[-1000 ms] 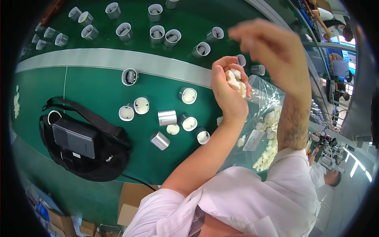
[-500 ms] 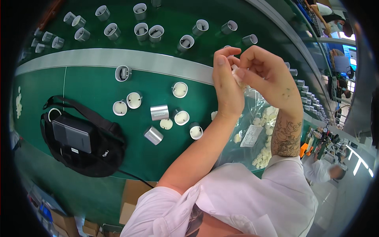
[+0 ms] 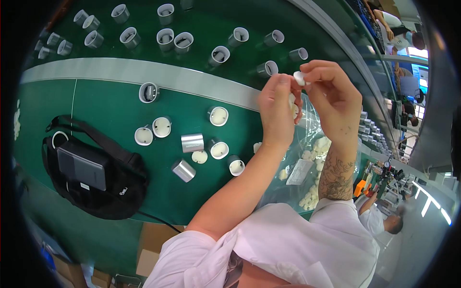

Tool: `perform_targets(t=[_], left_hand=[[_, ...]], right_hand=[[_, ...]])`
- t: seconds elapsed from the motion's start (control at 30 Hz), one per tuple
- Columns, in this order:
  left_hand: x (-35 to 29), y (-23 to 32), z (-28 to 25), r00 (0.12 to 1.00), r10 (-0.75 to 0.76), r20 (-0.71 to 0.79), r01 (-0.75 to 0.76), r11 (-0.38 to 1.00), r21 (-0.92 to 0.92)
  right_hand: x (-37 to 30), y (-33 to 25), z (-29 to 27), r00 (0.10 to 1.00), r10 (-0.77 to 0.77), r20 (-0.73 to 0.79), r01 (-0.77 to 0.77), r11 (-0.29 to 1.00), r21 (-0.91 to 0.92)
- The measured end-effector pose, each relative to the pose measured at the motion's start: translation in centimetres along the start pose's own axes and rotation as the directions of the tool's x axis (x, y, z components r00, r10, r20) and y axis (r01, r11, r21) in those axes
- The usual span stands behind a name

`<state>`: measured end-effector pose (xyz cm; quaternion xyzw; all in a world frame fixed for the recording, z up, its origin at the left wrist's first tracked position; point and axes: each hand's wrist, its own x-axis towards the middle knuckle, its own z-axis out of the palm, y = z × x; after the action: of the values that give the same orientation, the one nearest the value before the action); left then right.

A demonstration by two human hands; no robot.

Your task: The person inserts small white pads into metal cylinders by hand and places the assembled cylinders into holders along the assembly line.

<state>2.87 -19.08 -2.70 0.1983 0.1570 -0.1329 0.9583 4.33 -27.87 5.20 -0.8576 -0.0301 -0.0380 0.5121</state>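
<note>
Slanting down rightward lengthwise, a white cap point(image 3: 299, 78) is pinched by right fingers point(image 3: 321, 73); left fingers point(image 3: 282, 85) enclose white pieces point(image 3: 294, 109).

Both bare hands raised close together in front of the chest, fingers bent.
The left forearm point(image 3: 235, 194) slants up and to the right, the wrist nearly straight; the left hand point(image 3: 277, 106) is cupped and closed on its load, thumb uppermost, fingers curled on the side toward the other hand. The tattooed right forearm point(image 3: 335, 178) rises almost upright, and the right hand point(image 3: 337, 98) bends inward to the left, index finger and thumb in a pinch, the remaining fingers folded loosely toward the palm.
</note>
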Motion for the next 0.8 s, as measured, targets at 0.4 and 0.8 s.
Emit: perform_targets(t=[0.4, 0.8], left_hand=[[0.1, 0.2, 0.2, 0.99, 0.132, -0.044, -0.13, 0.991, 0.032], [0.3, -0.2, 0.1, 0.944, 0.3, -0.137, -0.286, 0.951, 0.114]], right_hand=[[0.2, 0.2, -0.3, 0.997, 0.046, 0.065, -0.051, 0.996, 0.075], [3.1, -1.4, 1.2, 0.97, 0.238, 0.049, -0.238, 0.971, -0.018]])
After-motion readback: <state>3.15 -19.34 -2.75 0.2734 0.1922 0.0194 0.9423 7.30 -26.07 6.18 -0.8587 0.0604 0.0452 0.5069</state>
